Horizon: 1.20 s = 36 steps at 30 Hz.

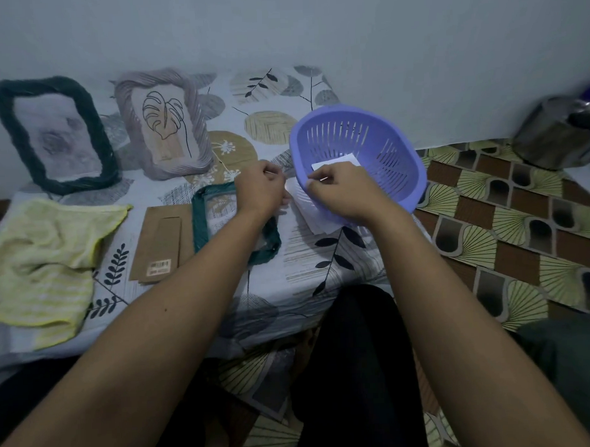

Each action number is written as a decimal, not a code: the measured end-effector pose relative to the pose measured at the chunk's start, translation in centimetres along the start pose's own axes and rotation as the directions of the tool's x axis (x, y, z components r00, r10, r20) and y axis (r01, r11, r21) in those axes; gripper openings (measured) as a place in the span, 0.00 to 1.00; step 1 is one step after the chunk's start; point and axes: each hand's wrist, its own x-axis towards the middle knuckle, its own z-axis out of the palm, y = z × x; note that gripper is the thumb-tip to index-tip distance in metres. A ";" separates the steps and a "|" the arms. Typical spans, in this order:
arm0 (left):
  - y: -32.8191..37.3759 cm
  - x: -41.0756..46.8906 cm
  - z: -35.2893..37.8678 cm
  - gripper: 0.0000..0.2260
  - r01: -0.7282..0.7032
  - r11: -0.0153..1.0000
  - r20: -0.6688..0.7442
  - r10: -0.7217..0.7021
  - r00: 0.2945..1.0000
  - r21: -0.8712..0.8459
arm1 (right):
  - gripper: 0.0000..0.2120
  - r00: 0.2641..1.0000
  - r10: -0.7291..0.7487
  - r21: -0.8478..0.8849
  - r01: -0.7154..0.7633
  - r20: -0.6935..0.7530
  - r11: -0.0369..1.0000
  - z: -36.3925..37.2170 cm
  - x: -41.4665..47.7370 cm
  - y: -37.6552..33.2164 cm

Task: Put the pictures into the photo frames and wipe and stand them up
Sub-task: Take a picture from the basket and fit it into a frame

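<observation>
Work looks about two thirds done, I think: two frames stand ready and one is left. On the far left a crumpled yellow striped cloth (37,262) lies on the surface (322,276), which has a leaf-print sheet over it. The cloth must be for wiping.

Behind it a dark green fuzzy photo frame (53,134) stands leaning on the wall, with a blurry grey picture inside. Next to it a pale purple ribbed photo frame (164,124) stands too, and it shows a line drawing of a big leaf. I cannot tell if these two got wiped.

In front of them a brown cardboard back board (157,243) lies flat. Just beside it lies a teal fuzzy photo frame (198,223), flat, with no picture in it; the sheet shows through. The left arm crosses over it.

The left hand (260,187) and the right hand (343,195) are close together, fingers curled. Both seem to pinch a thin white paper picture (306,209) by its top edge. It looks plain white from here, so I cannot tell what is on it.

Behind the right hand sits a purple plastic basket with slits (354,141), with one more white paper (335,160) inside.

So this picture has yet to go in, then the back board, then wiping and standing up.
</observation>
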 end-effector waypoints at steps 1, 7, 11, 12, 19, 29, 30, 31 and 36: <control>0.2 0.1 -0.2 0.04 -0.005 0.999 -0.003 0.005 1.000 -0.046 | 0.13 1.000 0.023 0.021 -0.022 -0.018 1.000 -0.1 0.2 0.2; 1.9 -0.3 -1.3 0.10 0.083 0.981 0.195 -0.048 0.980 -0.174 | 0.16 0.978 0.205 -0.047 -0.204 0.025 0.978 -0.8 2.0 0.7; 2.0 -1.0 -1.3 0.15 0.056 0.994 0.277 -0.029 0.960 -0.089 | 0.15 0.961 0.274 -0.216 -0.260 0.041 0.941 -0.9 3.7 1.7; 2.1 -1.3 -1.3 0.14 0.033 0.997 0.268 -0.015 0.963 -0.063 | 0.14 0.958 0.283 -0.263 -0.263 0.042 0.928 -0.7 3.9 1.9; 2.2 -1.7 -1.1 0.08 0.103 0.983 0.269 -0.060 0.961 -0.149 | 0.11 0.934 0.344 -0.441 -0.270 0.095 0.856 0.0 4.5 2.6; 2.6 -2.4 -1.1 0.07 0.124 0.974 0.259 -0.072 0.963 -0.188 | 0.11 0.967 0.254 -0.452 -0.236 -0.020 0.860 0.8 5.1 2.9; 2.6 -2.4 -1.1 0.07 0.125 0.974 0.259 -0.073 0.963 -0.191 | 0.09 0.968 0.247 -0.449 -0.235 -0.031 0.862 0.7 5.0 2.9; 2.6 -2.5 -1.1 0.07 0.126 0.973 0.259 -0.074 0.963 -0.191 | 0.08 0.970 0.239 -0.447 -0.234 -0.045 0.863 0.6 5.0 2.8; 2.6 -2.5 -1.2 0.08 0.139 0.972 0.260 -0.086 0.962 -0.191 | 0.14 0.970 0.205 -0.449 -0.242 -0.130 0.860 0.4 4.9 2.8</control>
